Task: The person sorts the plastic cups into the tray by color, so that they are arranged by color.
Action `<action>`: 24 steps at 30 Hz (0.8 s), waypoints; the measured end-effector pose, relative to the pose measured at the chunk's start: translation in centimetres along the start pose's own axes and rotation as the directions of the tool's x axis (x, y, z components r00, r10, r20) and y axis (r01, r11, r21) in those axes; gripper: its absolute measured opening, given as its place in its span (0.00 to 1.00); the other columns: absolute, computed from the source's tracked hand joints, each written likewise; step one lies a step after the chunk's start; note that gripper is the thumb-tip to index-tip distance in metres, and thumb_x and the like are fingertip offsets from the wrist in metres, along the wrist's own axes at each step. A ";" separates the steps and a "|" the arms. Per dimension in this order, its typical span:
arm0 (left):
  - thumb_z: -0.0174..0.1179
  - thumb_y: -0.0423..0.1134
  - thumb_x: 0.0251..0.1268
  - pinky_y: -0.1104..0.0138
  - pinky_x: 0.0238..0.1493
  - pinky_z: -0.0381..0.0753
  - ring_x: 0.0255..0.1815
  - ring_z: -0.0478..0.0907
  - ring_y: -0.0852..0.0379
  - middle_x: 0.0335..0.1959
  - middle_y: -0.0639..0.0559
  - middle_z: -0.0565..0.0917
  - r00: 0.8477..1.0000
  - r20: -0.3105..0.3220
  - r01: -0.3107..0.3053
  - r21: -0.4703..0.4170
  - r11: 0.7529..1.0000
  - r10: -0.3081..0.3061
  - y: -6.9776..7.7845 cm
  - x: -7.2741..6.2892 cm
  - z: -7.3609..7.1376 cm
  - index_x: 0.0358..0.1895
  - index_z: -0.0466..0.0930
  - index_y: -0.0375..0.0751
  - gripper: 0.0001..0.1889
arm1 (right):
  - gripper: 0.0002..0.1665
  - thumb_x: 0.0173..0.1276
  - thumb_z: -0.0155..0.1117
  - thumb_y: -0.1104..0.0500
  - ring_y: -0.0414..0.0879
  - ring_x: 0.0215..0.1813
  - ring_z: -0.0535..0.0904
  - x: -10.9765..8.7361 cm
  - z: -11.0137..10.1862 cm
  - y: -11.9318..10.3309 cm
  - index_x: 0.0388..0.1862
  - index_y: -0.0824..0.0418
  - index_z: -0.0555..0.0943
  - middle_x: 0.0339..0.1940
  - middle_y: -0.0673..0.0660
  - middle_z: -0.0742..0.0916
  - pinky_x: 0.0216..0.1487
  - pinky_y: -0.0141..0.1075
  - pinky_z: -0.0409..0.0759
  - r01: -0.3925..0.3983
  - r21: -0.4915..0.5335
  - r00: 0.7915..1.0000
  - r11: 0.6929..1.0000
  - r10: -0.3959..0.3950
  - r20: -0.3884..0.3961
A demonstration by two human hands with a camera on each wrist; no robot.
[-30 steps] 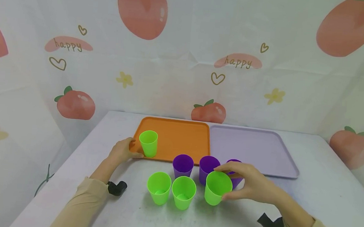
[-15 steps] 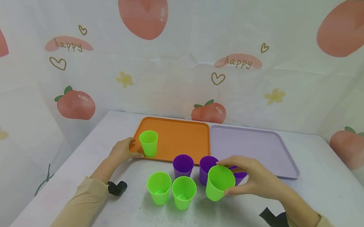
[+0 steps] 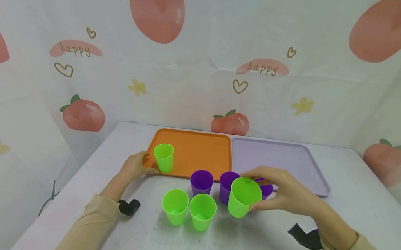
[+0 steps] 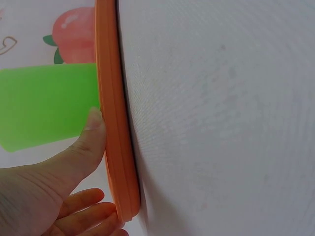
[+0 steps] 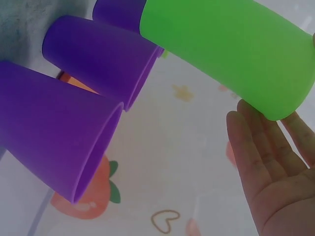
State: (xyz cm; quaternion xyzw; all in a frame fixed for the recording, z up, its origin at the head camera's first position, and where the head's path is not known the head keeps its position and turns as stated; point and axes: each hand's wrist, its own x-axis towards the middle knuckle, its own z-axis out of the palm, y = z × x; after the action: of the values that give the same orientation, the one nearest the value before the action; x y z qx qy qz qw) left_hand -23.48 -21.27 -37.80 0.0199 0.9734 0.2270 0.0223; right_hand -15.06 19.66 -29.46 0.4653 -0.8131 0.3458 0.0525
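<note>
My right hand [image 3: 285,190] pinches a green cup [image 3: 241,206] at its rim, thumb and fingers on opposite sides. The cup is raised and tilted, overlapping two of the three purple cups in the head view. At the front left corner of the orange tray [image 3: 198,156], my left hand [image 3: 136,166] holds the edge, with its thumb on the rim [image 4: 112,128] in the left wrist view. Another green cup [image 3: 164,161] stands upright on that tray, near this thumb. Two more green cups stand on the table, one on the left [image 3: 174,209] and one on the right [image 3: 202,213].
Behind the green cups stand a left purple cup [image 3: 201,182], a middle purple cup [image 3: 225,191] and a right purple cup [image 3: 267,190], partly hidden by my right hand. A lilac tray [image 3: 275,162] adjoins the orange one. A printed cloth [image 3: 190,81] hangs behind the table.
My right hand has lifted the green cup upward and slightly right, tilting it more. My left hand and the other cups have stayed in place.
</note>
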 end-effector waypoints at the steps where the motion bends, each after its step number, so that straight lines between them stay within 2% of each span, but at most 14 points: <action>1: 0.69 0.46 0.50 0.46 0.64 0.68 0.62 0.67 0.31 0.60 0.29 0.72 1.000 0.000 0.002 0.000 1.000 -0.002 0.0 0.0 0.0 0.61 0.65 0.25 0.38 | 0.34 0.47 0.76 0.55 0.37 0.48 0.81 0.0 -0.1 0.0 0.55 0.61 0.76 0.47 0.53 0.85 0.47 0.30 0.83 0.008 0.000 1.000 1.000 -0.008 -0.001; 7: 0.68 0.46 0.51 0.45 0.64 0.67 0.63 0.67 0.31 0.61 0.29 0.72 1.000 0.002 0.005 0.002 1.000 -0.005 0.1 0.2 0.0 0.61 0.65 0.25 0.39 | 0.34 0.47 0.76 0.57 0.36 0.49 0.80 0.6 -0.7 0.0 0.54 0.62 0.76 0.47 0.53 0.85 0.47 0.32 0.84 0.034 0.003 0.999 0.999 -0.034 0.010; 18: 0.68 0.46 0.51 0.45 0.65 0.67 0.63 0.66 0.31 0.61 0.28 0.71 1.000 0.002 0.006 -0.005 1.000 -0.006 0.1 -0.1 -0.1 0.61 0.65 0.25 0.38 | 0.33 0.47 0.76 0.58 0.35 0.50 0.80 2.4 -1.9 0.2 0.54 0.61 0.77 0.49 0.52 0.85 0.48 0.33 0.84 0.013 -0.053 1.000 0.999 -0.012 0.017; 24: 0.69 0.46 0.51 0.45 0.64 0.67 0.62 0.66 0.31 0.60 0.28 0.71 1.000 0.007 0.009 -0.001 1.000 -0.009 0.2 -0.1 -0.1 0.61 0.65 0.25 0.39 | 0.33 0.48 0.76 0.58 0.36 0.51 0.80 3.6 -2.4 0.3 0.55 0.61 0.77 0.52 0.53 0.84 0.49 0.33 0.83 -0.034 -0.071 0.999 0.997 0.035 0.006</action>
State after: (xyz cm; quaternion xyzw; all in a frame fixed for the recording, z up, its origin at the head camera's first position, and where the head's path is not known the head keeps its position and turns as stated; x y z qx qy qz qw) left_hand -23.40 -21.14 -37.64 0.0163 0.9733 0.2274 0.0269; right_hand -17.94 18.61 -26.33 0.4503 -0.8330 0.3158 0.0603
